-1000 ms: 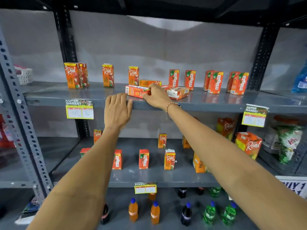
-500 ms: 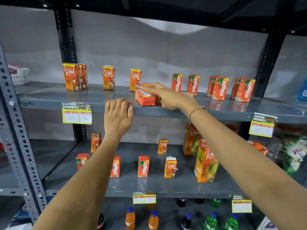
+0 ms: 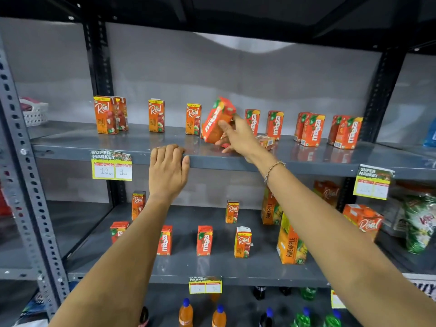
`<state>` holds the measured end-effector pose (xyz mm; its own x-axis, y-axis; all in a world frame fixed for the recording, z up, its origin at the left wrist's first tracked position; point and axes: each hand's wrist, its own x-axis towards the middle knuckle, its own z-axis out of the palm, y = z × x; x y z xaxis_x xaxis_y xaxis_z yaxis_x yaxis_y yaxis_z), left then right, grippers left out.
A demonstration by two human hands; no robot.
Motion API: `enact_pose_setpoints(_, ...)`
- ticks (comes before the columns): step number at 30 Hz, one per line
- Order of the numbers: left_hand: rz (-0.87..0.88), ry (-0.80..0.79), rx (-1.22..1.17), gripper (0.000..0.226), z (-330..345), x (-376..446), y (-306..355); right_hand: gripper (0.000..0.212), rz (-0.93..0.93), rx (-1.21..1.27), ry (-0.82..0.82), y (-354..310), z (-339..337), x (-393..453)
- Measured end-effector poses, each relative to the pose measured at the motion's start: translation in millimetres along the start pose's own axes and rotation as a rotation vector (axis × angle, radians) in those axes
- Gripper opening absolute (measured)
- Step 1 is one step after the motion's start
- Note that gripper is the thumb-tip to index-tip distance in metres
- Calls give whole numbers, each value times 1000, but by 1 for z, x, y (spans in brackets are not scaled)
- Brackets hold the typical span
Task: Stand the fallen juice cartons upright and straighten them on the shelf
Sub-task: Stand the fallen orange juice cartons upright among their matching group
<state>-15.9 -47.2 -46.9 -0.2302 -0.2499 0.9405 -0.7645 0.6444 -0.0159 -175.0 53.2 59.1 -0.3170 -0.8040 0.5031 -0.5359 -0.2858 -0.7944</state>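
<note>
My right hand (image 3: 238,135) grips a red Maaza juice carton (image 3: 218,119) and holds it tilted just above the grey upper shelf (image 3: 306,161). Another carton (image 3: 265,140) lies on its side behind my wrist, partly hidden. Upright Real cartons (image 3: 156,115) stand in a row to the left and upright Maaza cartons (image 3: 312,129) to the right. My left hand (image 3: 168,172) rests with its fingers curled over the shelf's front edge, holding no carton.
A lower shelf (image 3: 224,267) carries more small cartons and tall pineapple cartons (image 3: 291,244). Bottles (image 3: 186,312) stand below. A white basket (image 3: 35,112) sits far left, price tags (image 3: 111,165) hang on the edge, and steel uprights (image 3: 26,185) frame the bay.
My right hand has lifted a Maaza carton off the shelf surface and tipped it up toward vertical. My left hand has stayed on the shelf edge.
</note>
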Motion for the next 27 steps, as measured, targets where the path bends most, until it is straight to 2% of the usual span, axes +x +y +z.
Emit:
enact_pose_setpoints(3,-50,-3,-9,34,-1,0,5,34,236,423,60,-7,2,-7)
enact_pose_setpoints(6,-126,-2,-36,35,-3,0,12,46,386,680,26,-14,-3,-14)
enact_pose_setpoints(8,-139,-17,-51,35,-4,1,20,48,409,794,-20,-19,-7,-20)
enact_pose_setpoints(12,-53,-82,-56,36,-2,7,47,17,274,621,-151,-28,-8,-37)
enact_pose_setpoints(16,-77,-94,-41,35,2,7,57,30,163,509,-256,-34,-20,-50)
enact_pose_setpoints(21,-80,-114,-55,33,3,6,55,52,114,458,-319,-38,-41,-64)
enact_pose_setpoints(25,-82,-104,-54,34,3,5,56,38,84,371,-328,-38,-54,-73)
enact_pose_setpoints(27,-94,-102,-52,35,3,5,57,40,88,341,-306,-36,-61,-76)
